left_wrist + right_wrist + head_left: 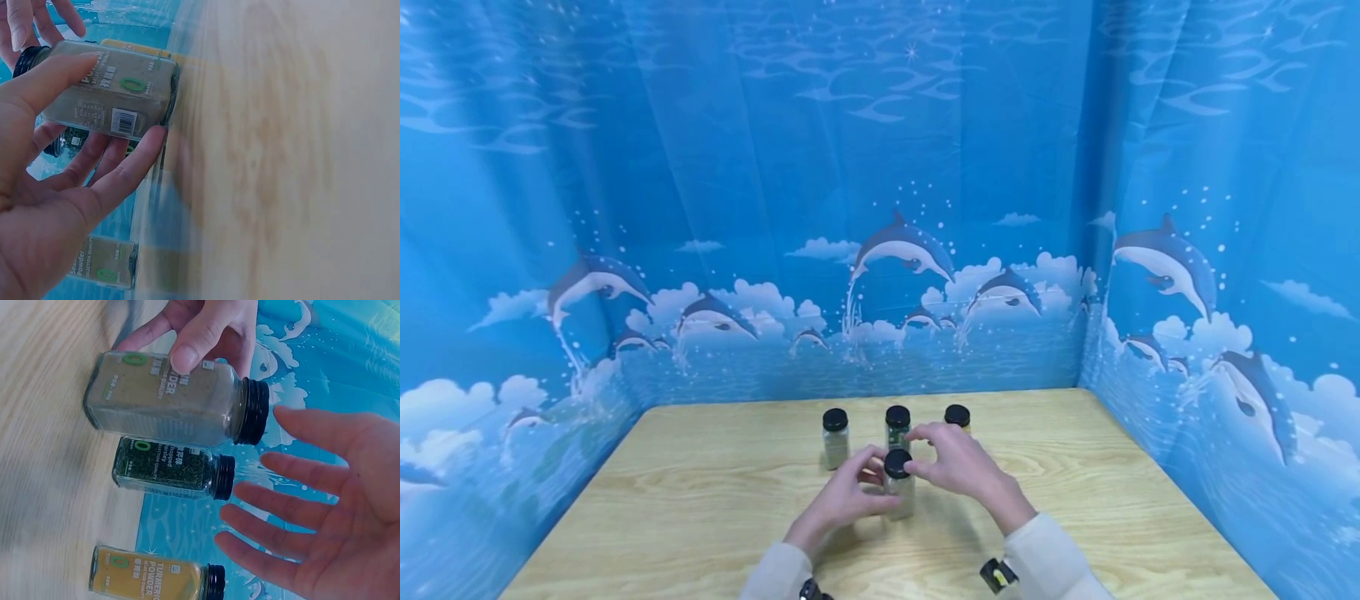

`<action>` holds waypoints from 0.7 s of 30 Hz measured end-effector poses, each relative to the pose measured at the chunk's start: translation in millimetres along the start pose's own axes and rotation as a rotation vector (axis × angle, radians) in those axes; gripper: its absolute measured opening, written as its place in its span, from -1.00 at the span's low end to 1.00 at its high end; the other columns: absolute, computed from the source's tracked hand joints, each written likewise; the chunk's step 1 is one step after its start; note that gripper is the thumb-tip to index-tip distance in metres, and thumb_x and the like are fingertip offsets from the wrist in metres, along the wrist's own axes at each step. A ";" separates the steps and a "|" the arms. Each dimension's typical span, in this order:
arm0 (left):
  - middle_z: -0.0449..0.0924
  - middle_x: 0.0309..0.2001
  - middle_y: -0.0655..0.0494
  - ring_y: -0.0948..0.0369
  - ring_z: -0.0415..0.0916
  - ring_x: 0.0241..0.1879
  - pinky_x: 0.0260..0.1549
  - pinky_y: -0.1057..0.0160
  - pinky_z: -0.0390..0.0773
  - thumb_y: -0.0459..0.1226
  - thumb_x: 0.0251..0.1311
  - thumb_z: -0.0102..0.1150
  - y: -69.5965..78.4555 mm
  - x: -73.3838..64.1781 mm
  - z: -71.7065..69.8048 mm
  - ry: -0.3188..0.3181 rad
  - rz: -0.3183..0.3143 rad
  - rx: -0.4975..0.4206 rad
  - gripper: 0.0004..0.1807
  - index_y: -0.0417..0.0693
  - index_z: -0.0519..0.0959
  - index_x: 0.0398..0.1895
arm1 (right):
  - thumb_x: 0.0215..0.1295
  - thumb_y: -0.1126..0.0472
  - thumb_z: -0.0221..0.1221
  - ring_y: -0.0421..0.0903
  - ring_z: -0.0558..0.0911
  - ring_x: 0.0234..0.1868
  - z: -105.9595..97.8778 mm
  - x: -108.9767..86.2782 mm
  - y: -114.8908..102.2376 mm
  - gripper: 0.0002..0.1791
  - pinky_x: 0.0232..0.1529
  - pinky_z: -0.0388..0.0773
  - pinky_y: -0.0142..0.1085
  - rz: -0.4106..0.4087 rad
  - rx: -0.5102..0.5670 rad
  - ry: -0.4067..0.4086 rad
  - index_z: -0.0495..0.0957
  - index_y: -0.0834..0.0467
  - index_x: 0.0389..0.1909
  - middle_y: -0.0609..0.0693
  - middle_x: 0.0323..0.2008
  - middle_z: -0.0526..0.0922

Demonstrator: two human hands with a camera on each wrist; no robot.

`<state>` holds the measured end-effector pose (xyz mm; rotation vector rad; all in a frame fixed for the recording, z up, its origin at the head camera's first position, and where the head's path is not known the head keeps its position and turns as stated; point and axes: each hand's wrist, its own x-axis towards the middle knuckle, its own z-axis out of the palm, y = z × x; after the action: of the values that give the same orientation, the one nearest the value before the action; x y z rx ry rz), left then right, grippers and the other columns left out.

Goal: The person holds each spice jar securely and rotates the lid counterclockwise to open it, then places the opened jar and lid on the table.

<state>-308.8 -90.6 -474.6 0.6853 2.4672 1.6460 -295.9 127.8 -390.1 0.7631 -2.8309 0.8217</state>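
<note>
A glass spice jar [162, 394] of greyish-brown powder with a black screw cap [897, 463] stands upright on the wooden table. My left hand [846, 492] holds it by the sides, thumb across the label and fingers round the back and lower edge, as the left wrist view shows. On the cap's other side is my right hand [331, 500], its fingers spread and gently bent. Its thumb tip comes right up to the cap in the right wrist view, and nothing is in its palm.
Behind the held jar stand a chopped parsley jar [165, 465] in the middle, a turmeric powder jar [150, 575] to the right and a pale powder jar [835, 450] to the left. Blue dolphin-print curtains [865, 167] surround the table [700, 500].
</note>
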 end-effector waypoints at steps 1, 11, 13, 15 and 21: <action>0.62 -0.01 -0.04 0.08 0.59 0.00 0.13 -0.13 0.65 -0.27 0.02 0.56 -0.1 -0.9 -0.7 -0.004 0.005 0.000 -0.43 0.06 0.53 0.13 | 0.26 0.07 0.42 0.18 0.69 0.12 0.2 0.3 0.1 -0.56 0.14 0.66 0.15 -0.011 -0.002 -0.007 0.66 0.17 0.09 0.09 0.09 0.75; 0.67 0.02 -0.01 0.11 0.60 0.02 0.08 -0.03 0.68 -0.26 0.03 0.57 -1.2 -11.5 -10.4 -0.026 0.010 0.010 -0.47 0.04 0.64 0.12 | 0.24 0.02 0.43 0.08 0.68 0.14 1.0 1.9 -8.7 -0.54 0.22 0.63 0.09 -0.101 -0.002 -0.048 0.67 0.15 0.09 0.02 0.05 0.75; 0.70 0.03 0.03 0.11 0.61 0.03 0.08 -0.01 0.68 -0.25 0.01 0.58 -0.6 -14.1 -12.4 -0.027 -0.003 0.006 -0.52 0.03 0.67 0.06 | 0.23 0.02 0.43 0.08 0.67 0.15 1.2 1.7 -11.2 -0.55 0.23 0.62 0.09 -0.106 -0.006 -0.053 0.67 0.13 0.08 0.01 0.05 0.75; 0.70 0.02 0.06 0.10 0.62 0.04 0.08 -0.02 0.68 -0.25 -0.01 0.60 0.2 -16.7 -14.2 -0.023 -0.017 0.009 -0.54 0.03 0.68 0.01 | 0.22 0.02 0.44 0.08 0.66 0.16 1.3 1.5 -13.5 -0.55 0.24 0.61 0.10 -0.109 -0.016 -0.060 0.67 0.11 0.08 0.01 0.06 0.75; 0.69 0.02 0.05 0.04 0.64 0.07 0.06 -0.01 0.70 -0.26 -0.03 0.60 2.4 -23.4 -17.7 -0.028 -0.034 0.016 -0.57 0.00 0.65 -0.06 | 0.20 -0.01 0.44 0.10 0.62 0.24 1.7 0.9 -20.1 -0.53 0.29 0.58 0.12 -0.120 -0.057 -0.104 0.67 0.08 0.10 0.05 0.17 0.70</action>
<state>-292.8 -114.7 -469.0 0.6601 2.4612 1.5958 -286.8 111.9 -381.8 0.9835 -2.8505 0.7007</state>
